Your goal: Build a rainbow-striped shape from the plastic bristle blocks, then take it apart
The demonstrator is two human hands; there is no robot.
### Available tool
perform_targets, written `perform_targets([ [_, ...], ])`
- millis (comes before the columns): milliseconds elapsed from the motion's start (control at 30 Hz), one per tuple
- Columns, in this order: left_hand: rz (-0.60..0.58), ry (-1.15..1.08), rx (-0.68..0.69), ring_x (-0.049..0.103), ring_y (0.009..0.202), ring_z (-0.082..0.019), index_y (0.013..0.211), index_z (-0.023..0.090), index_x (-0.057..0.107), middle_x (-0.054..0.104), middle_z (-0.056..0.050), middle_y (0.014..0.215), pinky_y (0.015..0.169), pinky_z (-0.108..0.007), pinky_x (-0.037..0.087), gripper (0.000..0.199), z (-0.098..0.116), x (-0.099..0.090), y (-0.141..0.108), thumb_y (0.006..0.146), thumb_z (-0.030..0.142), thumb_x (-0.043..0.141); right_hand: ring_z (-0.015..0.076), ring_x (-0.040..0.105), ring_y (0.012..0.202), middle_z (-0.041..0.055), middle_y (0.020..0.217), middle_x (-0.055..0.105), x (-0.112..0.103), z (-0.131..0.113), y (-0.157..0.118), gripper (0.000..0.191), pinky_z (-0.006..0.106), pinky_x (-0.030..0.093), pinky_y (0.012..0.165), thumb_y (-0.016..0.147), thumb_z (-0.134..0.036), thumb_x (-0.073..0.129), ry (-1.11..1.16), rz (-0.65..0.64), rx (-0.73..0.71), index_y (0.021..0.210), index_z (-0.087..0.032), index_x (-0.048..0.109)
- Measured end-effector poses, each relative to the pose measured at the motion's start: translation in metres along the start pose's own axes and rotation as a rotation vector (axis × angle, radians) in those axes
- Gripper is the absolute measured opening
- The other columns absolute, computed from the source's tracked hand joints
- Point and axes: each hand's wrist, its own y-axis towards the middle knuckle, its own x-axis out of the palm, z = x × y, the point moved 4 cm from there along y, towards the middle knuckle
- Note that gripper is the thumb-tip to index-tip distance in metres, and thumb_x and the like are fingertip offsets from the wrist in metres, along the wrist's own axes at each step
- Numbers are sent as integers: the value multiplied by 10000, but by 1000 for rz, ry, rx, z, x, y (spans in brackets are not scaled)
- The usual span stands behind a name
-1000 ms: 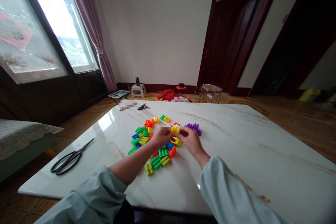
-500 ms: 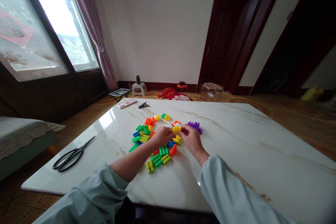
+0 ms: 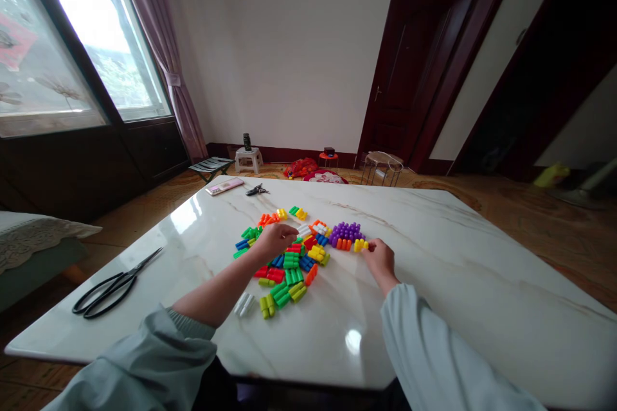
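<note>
My right hand [image 3: 380, 259] is closed on a yellow block [image 3: 360, 244] at the right of the pile. That block lies beside an orange block [image 3: 344, 244], just below the purple blocks [image 3: 346, 232]. My left hand [image 3: 276, 239] is over the left part of the loose pile, its fingers pressed together near a white block [image 3: 303, 230]; what they hold, if anything, is too small to make out. Around it lie green blocks [image 3: 294, 276], red blocks [image 3: 270, 273], blue, lime and orange ones.
Black scissors [image 3: 117, 284] lie at the left of the marble table [image 3: 424, 257]. A phone [image 3: 224, 186] and small dark pliers [image 3: 257, 190] rest near the far edge. Beyond are a white stool [image 3: 248, 159] and a wire-legged stool [image 3: 382, 166].
My hands have parted. The right one moved right with the yellow block to the purple blocks, while the left moved left over the pile. The view has shifted slightly.
</note>
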Motion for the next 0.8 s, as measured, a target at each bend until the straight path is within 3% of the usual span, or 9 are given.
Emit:
perform_targets([
  [333,-22,-1,6,674,779,-189,1004,144,715,730,-47,789,696,-269,518,319,2,1,1,771,292,555,179,645,820,72,879,714,21,5,11,170,242,438,739,740,-138,556,-95,-20,-35,876,-154,656],
  [533,-26,63,-5,670,757,-177,1006,141,718,727,-38,774,708,-261,513,317,1,0,-1,779,276,543,201,640,886,97,963,701,10,1,5,225,250,432,705,766,-191,541,-157,-20,27,962,-148,644],
  [633,-14,134,13,663,750,-173,991,140,726,729,-39,791,729,-263,508,306,0,-2,-2,777,251,537,219,643,828,68,899,706,4,-7,-3,186,260,395,598,777,-270,515,-199,-95,92,854,-211,674],
  [800,-49,190,20,664,769,-174,971,144,729,733,-43,833,760,-266,504,288,-11,0,-1,766,208,538,220,642,796,57,864,714,5,-26,-14,195,257,346,554,756,-313,518,-233,-230,24,760,-241,699],
])
